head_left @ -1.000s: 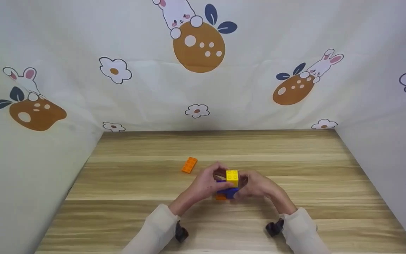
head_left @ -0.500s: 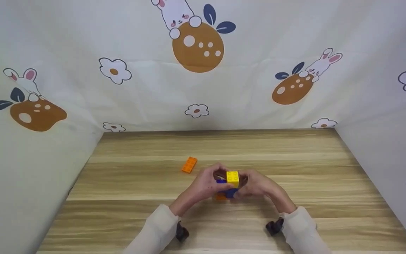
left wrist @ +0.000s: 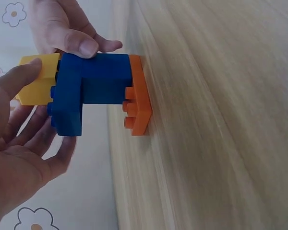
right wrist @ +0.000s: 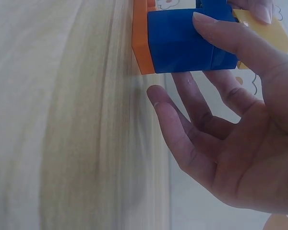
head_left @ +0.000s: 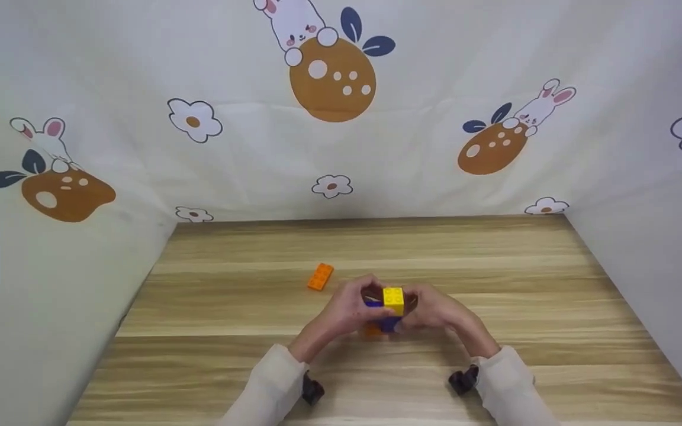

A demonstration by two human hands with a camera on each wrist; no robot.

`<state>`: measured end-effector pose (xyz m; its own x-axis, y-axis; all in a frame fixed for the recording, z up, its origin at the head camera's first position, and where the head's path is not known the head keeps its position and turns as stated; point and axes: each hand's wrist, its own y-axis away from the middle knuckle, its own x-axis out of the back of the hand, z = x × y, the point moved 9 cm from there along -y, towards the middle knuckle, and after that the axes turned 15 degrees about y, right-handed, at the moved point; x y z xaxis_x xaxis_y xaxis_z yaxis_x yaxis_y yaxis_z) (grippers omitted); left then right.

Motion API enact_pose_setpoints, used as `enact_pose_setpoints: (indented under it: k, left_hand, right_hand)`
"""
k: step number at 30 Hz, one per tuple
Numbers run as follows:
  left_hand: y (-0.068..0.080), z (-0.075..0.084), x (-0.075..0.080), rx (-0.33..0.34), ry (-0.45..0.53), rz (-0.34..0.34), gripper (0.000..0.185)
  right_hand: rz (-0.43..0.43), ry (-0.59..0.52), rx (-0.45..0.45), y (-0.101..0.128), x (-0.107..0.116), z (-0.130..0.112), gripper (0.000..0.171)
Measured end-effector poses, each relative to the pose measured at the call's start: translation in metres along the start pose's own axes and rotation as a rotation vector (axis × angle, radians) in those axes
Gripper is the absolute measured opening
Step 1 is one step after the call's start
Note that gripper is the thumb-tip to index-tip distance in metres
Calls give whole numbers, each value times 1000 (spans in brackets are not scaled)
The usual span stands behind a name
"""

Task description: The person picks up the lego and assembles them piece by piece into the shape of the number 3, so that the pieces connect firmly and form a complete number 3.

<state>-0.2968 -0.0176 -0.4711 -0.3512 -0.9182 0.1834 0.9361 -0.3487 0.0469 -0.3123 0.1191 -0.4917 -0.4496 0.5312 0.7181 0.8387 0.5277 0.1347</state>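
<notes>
A small stack of building bricks stands on the table between both hands. At its foot is an orange brick [left wrist: 141, 103], thin and studded. Blue bricks [left wrist: 105, 79] rise from one end of it, the upper one jutting out over the orange studs. On top sits a yellow brick [head_left: 393, 300], slightly tilted against the blue in the left wrist view. My left hand [head_left: 344, 307] pinches the yellow brick between thumb and fingers. My right hand [head_left: 433, 309] grips the blue bricks, its thumb across their side and two fingers behind, the others spread loose.
Another thin orange brick [head_left: 320, 276] lies alone on the wooden table [head_left: 228, 260], beyond the left hand. A pale curtain [head_left: 412, 148] with rabbits and flowers hangs along the back and both sides. Dark wrist cameras [head_left: 464, 380] are strapped below the sleeves.
Both hands keep nearly the same place and hold on the stack. The head view has shifted very slightly; the loose orange brick lies where it was.
</notes>
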Motion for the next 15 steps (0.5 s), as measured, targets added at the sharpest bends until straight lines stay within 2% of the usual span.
enact_pose_setpoints:
  k: [6, 11, 15]
  left_hand:
    - [0, 7, -1, -11, -72, -2, 34]
    - [-1, 11, -2, -11, -122, -30, 33]
    - [-4, 10, -2, -39, -94, -38, 32]
  right_hand:
    - [12, 11, 7, 1, 1, 0, 42]
    - [8, 7, 19, 0, 0, -3, 44]
    - [11, 19, 5, 0, 1, -3, 43]
